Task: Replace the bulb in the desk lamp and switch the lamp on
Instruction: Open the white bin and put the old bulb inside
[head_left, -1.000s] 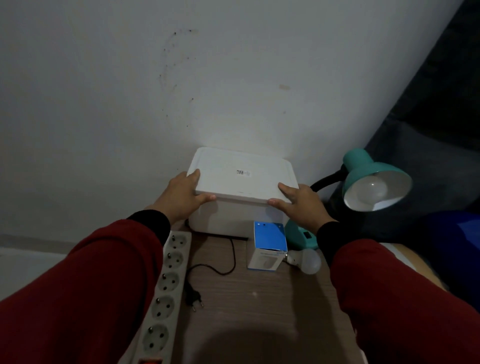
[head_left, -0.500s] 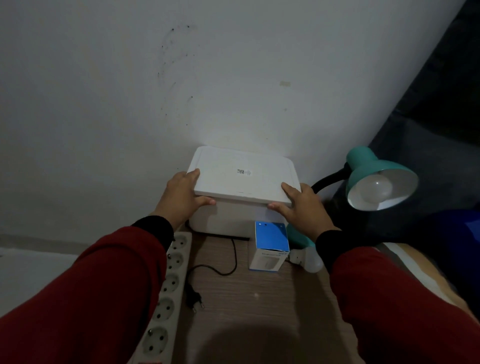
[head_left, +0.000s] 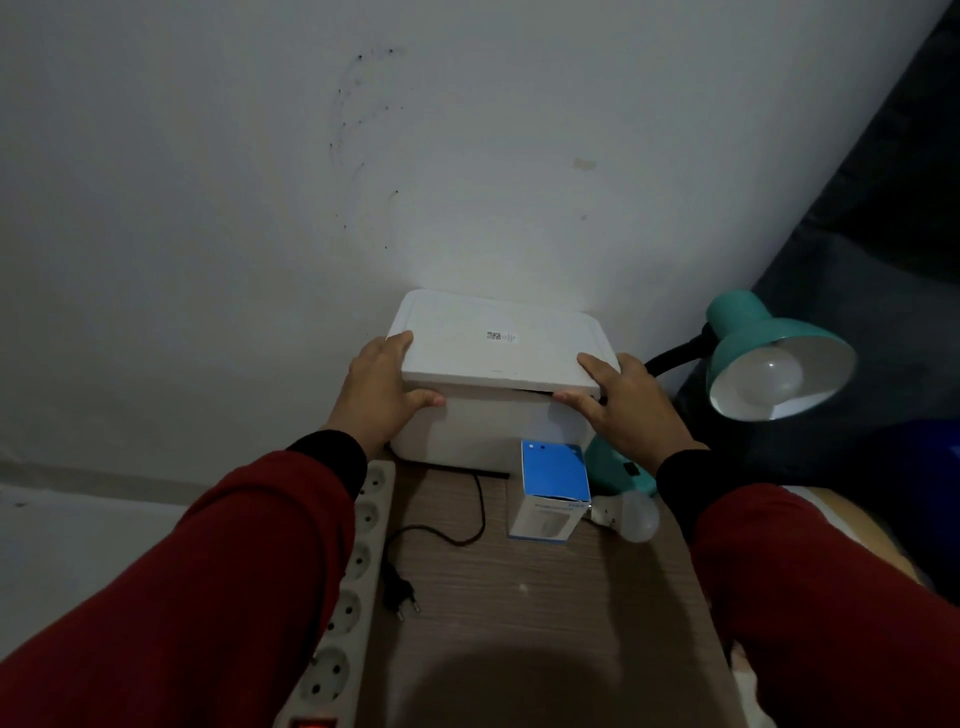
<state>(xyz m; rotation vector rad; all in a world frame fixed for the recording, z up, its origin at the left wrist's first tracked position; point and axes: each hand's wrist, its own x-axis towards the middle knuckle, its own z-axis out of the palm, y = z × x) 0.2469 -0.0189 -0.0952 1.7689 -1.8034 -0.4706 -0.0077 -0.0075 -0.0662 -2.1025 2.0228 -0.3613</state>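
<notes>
Box (head_left: 483, 431): at the back of the table (head_left: 545, 623), against the wall (head_left: 260, 208).
Lid (head_left: 498, 343): on the box, its front right edge raised off the rim.
Left hand (head_left: 379, 400): on the lid's front left corner, thumb below the edge.
Right hand (head_left: 623, 410): on the lid's front right corner, thumb below the edge.
Carton (head_left: 553, 491): in front of the box, towards its right end.
Loose bulb (head_left: 631, 515): lying on the table, touching the carton's right side.
Lamp base (head_left: 618, 470): right of the carton, behind the loose bulb.
Lamp shade (head_left: 763, 343): right of the box, raised, a fitted bulb (head_left: 774, 376) inside.
Power strip (head_left: 353, 571): along the table's left edge.
Plug (head_left: 400, 595): on the table just right of the strip, out of the sockets, its cord (head_left: 467, 535) running back towards the box.
</notes>
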